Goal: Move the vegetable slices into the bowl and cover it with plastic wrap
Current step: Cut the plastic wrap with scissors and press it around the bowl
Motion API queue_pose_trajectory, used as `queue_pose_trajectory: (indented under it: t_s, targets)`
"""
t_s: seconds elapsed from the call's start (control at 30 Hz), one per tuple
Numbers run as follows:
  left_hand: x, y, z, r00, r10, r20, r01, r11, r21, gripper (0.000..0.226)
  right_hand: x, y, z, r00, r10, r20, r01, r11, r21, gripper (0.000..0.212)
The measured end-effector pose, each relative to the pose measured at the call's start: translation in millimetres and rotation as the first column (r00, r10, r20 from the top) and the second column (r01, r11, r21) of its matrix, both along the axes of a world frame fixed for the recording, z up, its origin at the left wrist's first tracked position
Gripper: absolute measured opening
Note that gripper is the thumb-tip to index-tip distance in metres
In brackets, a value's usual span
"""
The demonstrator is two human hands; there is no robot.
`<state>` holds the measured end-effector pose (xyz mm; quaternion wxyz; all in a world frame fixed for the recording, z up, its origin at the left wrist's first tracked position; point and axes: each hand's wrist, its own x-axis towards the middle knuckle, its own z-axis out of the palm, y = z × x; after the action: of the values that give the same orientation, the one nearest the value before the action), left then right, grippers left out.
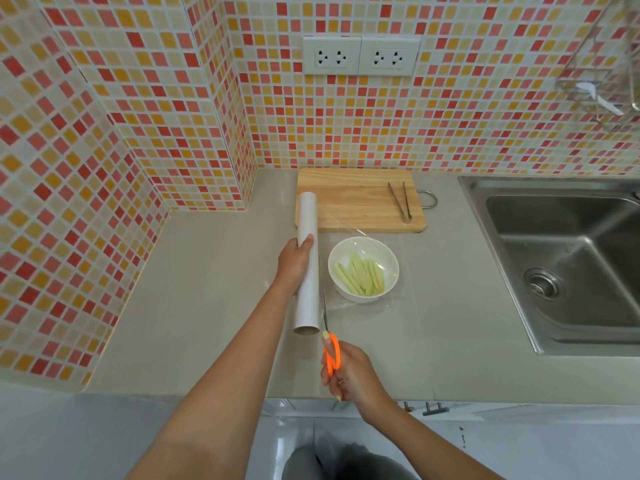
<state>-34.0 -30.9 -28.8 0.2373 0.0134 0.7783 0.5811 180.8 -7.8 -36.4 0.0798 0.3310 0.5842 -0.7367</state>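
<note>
A white bowl (pixel 363 269) on the grey counter holds several pale green vegetable slices (pixel 360 277). A clear sheet of plastic wrap (pixel 398 296) is stretched over the bowl and runs left to the white roll (pixel 308 261). My left hand (pixel 295 264) grips the roll around its middle, just left of the bowl. My right hand (pixel 349 372) holds orange-handled scissors (pixel 328 336), whose blades point up at the film between roll and bowl.
A wooden cutting board (pixel 356 200) lies behind the bowl with metal tongs (pixel 401 201) on its right side. A steel sink (pixel 568 261) sits to the right. Tiled walls close off the back and left, with sockets (pixel 361 56) above.
</note>
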Motion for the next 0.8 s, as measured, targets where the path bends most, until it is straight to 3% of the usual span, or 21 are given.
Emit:
queue_pose_trajectory:
  t_s: [0.27,0.63,0.8]
  targets:
    - [3,-2,0,1.000,0.005,0.005,-0.005,1.000,-0.005,0.046,-12,3,15,0.998,-0.002,0.061,0.003,1.000,-0.019,0.043]
    - [4,-2,0,1.000,0.019,0.021,-0.019,1.000,0.014,0.053,-15,0,13,0.999,-0.030,-0.029,0.031,0.999,0.036,0.042]
    - [3,-2,0,1.000,0.011,0.028,-0.011,1.000,0.006,0.053,-19,3,16,1.000,-0.027,0.008,0.028,1.000,-0.007,0.042]
